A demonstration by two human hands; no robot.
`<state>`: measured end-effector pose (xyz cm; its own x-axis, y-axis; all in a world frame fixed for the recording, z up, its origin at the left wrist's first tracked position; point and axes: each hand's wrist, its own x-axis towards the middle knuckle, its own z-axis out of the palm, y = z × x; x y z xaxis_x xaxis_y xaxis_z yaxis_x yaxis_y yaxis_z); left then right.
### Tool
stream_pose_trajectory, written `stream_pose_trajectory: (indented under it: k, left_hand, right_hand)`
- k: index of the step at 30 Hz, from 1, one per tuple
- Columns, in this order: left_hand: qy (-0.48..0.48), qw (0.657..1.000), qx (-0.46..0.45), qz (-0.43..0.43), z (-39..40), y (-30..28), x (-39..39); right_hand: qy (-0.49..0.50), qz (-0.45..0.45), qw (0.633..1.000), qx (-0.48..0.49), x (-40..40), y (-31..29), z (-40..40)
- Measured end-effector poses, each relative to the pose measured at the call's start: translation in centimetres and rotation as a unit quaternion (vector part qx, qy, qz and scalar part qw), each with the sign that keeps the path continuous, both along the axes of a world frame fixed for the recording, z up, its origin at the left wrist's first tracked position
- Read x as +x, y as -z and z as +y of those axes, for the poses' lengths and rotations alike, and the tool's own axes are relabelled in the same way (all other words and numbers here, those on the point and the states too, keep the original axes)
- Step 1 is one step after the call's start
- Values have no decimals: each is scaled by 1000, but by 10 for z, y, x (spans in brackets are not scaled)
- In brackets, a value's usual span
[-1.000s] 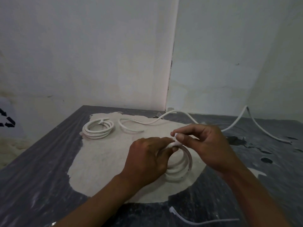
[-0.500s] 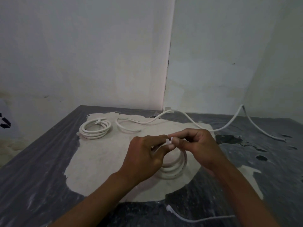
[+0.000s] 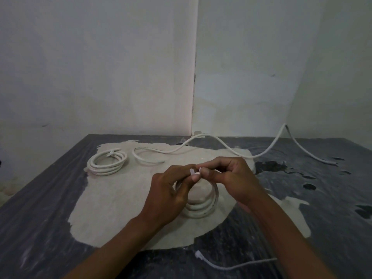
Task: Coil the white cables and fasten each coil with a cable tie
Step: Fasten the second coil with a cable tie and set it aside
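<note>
Head view: both hands pinching cable tie atop coil, mid-table.

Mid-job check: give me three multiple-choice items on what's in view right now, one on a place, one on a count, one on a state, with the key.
1. Where does the finished coil lie?
A. Far left on the table
B. Near right corner
C. Under the right hand

2. How many coiled bundles of white cable are in view?
A. One
B. Two
C. Four

3. What state is the long cable at the back in?
A. Coiled and tied
B. Loose and uncoiled
C. Held by the left hand

Key:
1 A: it rests at far left, apart from both hands.
2 B: the tied one at left and the coil in hand, which the left hand and right hand pinch at the top, with a small white piece between the fingertips.
3 B: it snakes along the far edge, untouched.
</note>
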<state>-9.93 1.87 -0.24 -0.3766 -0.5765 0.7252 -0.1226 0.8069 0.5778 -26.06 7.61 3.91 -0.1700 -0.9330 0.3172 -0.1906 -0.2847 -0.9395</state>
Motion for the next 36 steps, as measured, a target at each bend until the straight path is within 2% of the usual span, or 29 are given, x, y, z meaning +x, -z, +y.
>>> stream_pose_trajectory:
  k: [6,13,17,19,21,36]
  left_hand:
    - [5,999,-30,-35,0,-1,2]
    - [14,997,38,-64,8,-23,2]
    - [16,987,132,-88,12,-34,1]
    - [15,984,152,-95,11,-34,0]
    - [10,981,165,-104,11,-35,0]
    - [-15,979,155,-131,12,-34,1]
  right_hand:
    - [10,-10,1000,-5,-1,3,4]
    - [-5,-18,1000,24,-6,-3,7]
    - [-26,-109,992,56,-9,-9,4]
    - [-28,-159,984,77,-7,-9,3]
    - [-31,-172,980,92,-4,-9,1]
    - [-32,-60,991,112,-3,-10,2]
